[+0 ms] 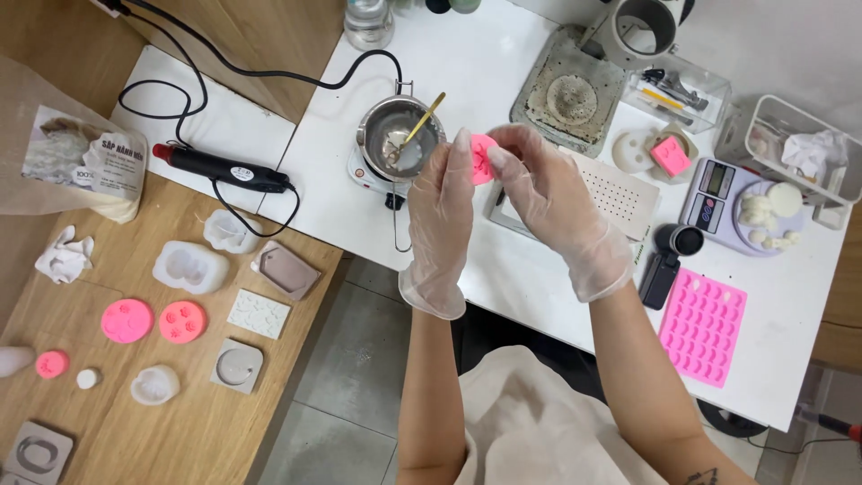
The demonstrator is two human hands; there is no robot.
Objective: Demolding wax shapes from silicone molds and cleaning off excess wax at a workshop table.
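White tabletop fills the upper right of my view, and a lower wooden table [206, 422] sits to the left, with grey floor tiles between them below. I have both hands raised over the white table [503, 72], both in thin clear gloves. My left hand [442, 224] and my right hand [548, 193] meet at a small round pink mould [482, 159], and each grip is closed on it: left fingertips pinch its left edge, right thumb and fingers press its right edge. The mould is held in the air, clear of the table, just right of a small steel melting pot [395, 144] that stands on a little hot plate with a gold spoon [424, 119] leaning in it.

To the right I see a purple kitchen scale [718, 199] carrying white pieces, a flat pink tray mould [702, 325] with many small cavities near the table's front edge, and a square pink mould [670, 155] resting on a round white base. A black heat gun [224, 168] with its cable lies on a white board to the left. On the wooden table lie two round pink moulds [154, 321] side by side, several clear and grey silicone moulds, and a bag of white flakes [85, 162] at the far left.
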